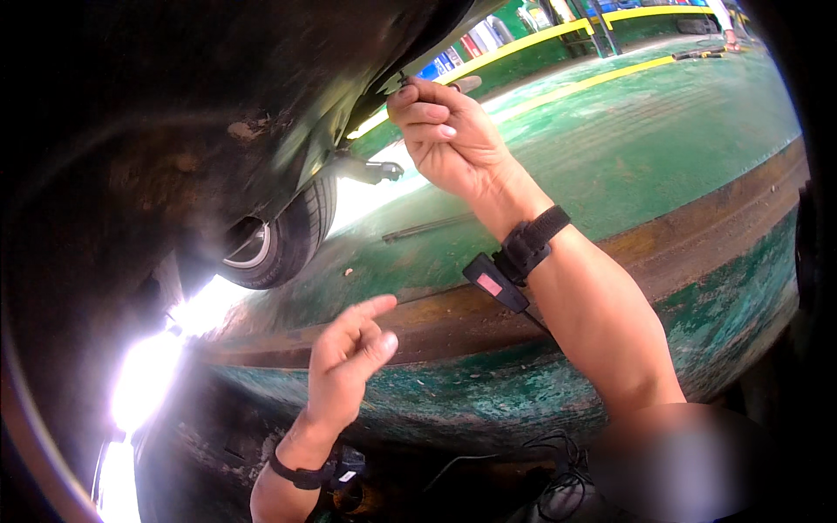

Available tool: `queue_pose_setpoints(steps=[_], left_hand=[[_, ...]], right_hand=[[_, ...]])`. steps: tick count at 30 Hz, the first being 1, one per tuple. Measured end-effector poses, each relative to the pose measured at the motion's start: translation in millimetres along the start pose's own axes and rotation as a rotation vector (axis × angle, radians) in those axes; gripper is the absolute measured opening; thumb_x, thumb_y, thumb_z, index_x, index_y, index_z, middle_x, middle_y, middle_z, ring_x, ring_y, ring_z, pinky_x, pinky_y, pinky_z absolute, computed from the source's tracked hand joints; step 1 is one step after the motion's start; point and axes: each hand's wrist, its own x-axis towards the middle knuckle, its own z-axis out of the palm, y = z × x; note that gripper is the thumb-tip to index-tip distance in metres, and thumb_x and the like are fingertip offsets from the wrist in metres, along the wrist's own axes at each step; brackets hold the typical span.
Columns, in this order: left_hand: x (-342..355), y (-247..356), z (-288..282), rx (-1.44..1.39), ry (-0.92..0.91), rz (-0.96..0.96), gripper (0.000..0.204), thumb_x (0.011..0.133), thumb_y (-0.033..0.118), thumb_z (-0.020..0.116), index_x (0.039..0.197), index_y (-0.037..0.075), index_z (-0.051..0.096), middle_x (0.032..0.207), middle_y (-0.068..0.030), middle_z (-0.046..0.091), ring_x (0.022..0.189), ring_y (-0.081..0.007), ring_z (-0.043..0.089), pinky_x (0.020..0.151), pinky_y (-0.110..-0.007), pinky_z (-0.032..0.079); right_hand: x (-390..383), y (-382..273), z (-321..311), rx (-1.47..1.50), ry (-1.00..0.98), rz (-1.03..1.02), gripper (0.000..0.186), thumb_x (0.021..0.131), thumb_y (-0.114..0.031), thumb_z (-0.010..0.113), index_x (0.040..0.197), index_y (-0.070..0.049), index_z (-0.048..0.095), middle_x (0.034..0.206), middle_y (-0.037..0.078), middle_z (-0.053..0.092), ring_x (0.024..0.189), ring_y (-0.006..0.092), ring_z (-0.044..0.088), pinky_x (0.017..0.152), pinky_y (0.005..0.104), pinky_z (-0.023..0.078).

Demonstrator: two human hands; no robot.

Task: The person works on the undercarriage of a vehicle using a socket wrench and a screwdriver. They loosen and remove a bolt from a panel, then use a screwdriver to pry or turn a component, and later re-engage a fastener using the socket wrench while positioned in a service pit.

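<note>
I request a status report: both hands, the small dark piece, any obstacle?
Bare left hand open, empty. Bare right hand raised at small dark piece beside dark, curved car underside; grip unclear. Black rubber tyre beyond, clear of both hands.

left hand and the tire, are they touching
Apart: the head view shows green floor between the left hand's fingers and the tire.
</note>
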Motion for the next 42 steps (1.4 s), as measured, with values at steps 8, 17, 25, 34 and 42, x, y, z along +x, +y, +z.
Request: queue_pose_setpoints(steps=[8,17,25,34,42], left_hand=[[117,45,25,0.177,0.247,0.351,0.032,0.096,0.023,0.063,0.113,-0.003,0.067,0.082,-0.0005,0.065,0.069,-0.0074,0.055,0.062,-0.023,0.041],[190,75,70,0.179,0.381,0.452,0.028,0.098,0.023,0.062,0.096,-0.004,0.071,0.081,-0.0008,0.066,0.07,-0.0077,0.056,0.062,-0.025,0.045],[187,81,77,-0.256,0.326,0.334,0.023,0.098,0.019,0.062,0.097,-0.001,0.074,0.089,-0.0028,0.07,0.074,-0.0093,0.055,0.063,-0.025,0.044],[200,74,66,-0.333,0.262,0.284,0.024,0.09,0.021,0.072,0.101,-0.001,0.071,0.087,-0.0032,0.069,0.07,-0.0089,0.057,0.065,-0.024,0.043],[188,87,65,-0.228,0.112,0.223,0.02,0.094,0.02,0.065,0.105,0.004,0.07,0.078,0.0051,0.061,0.056,0.0,0.042,0.047,-0.019,0.028]], right_hand=[[-4,6,5,-0.432,0.25,-0.227,0.026,0.104,-0.019,0.046,0.114,0.004,0.051,0.111,0.022,0.063,0.087,0.0229,0.065,0.068,0.0289,0.055],[-1,4,6,-0.611,0.37,-0.182,0.032,0.107,-0.034,0.035,0.109,-0.008,0.053,0.098,0.006,0.059,0.086,0.019,0.057,0.082,0.0379,0.049],[-27,24,11,-1.282,0.587,-0.61,0.026,0.095,-0.028,0.061,0.1,-0.002,0.061,0.091,0.011,0.067,0.079,0.0234,0.064,0.068,0.037,0.051],[-17,27,19,-1.192,0.693,-0.656,0.027,0.103,-0.018,0.049,0.094,0.006,0.059,0.075,0.013,0.069,0.065,0.0218,0.069,0.06,0.0328,0.053],[-22,4,24,-0.626,0.629,-0.369,0.027,0.105,-0.017,0.044,0.101,0.005,0.058,0.085,0.011,0.064,0.065,0.0183,0.066,0.062,0.0275,0.058]])
